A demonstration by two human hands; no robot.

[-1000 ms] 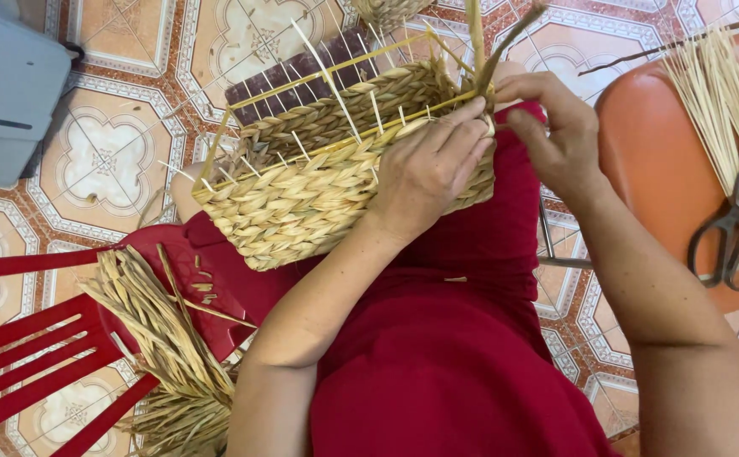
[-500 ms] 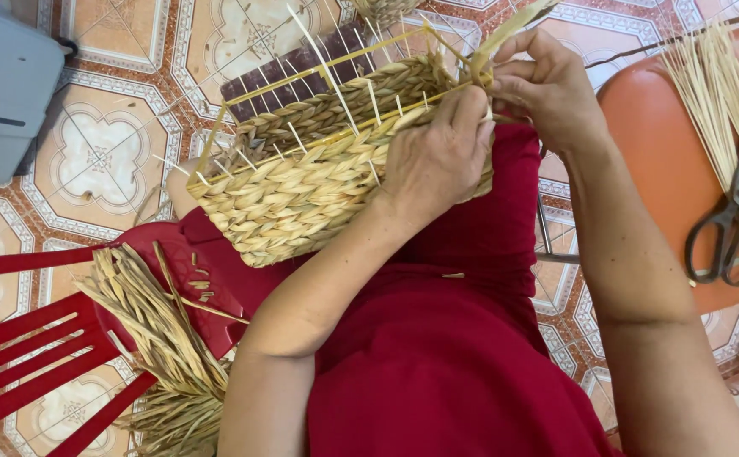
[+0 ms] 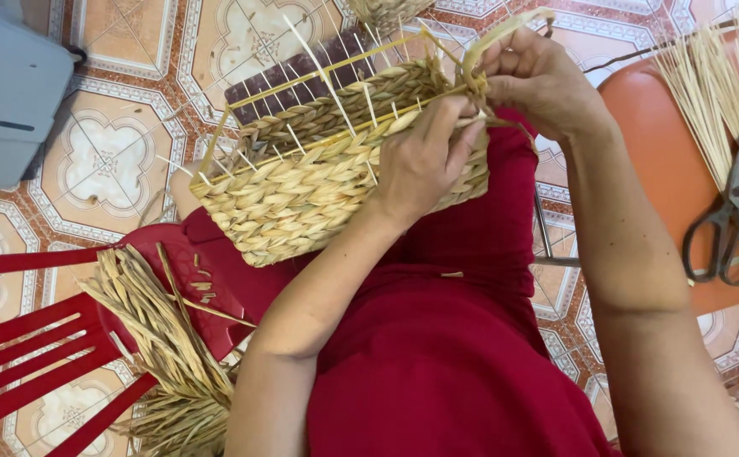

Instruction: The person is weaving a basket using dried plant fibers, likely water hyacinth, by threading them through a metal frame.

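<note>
Rim weaving looks underway: the half-woven basket (image 3: pixel 318 182) is pinned on the lap by the left hand (image 3: pixel 424 161), a straw strand (image 3: pixel 492 42) pinched in the right hand (image 3: pixel 538 80). Tucking probably needed next.

Upright stakes (image 3: pixel 329 93) across the basket (image 3: pixel 302 203) mouth

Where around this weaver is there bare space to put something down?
Bare tiled floor shows between the grey box and the basket. The orange seat is bare left of the scissors. The red chair is crowded with dried straw; both hands work the basket's rim.
</note>
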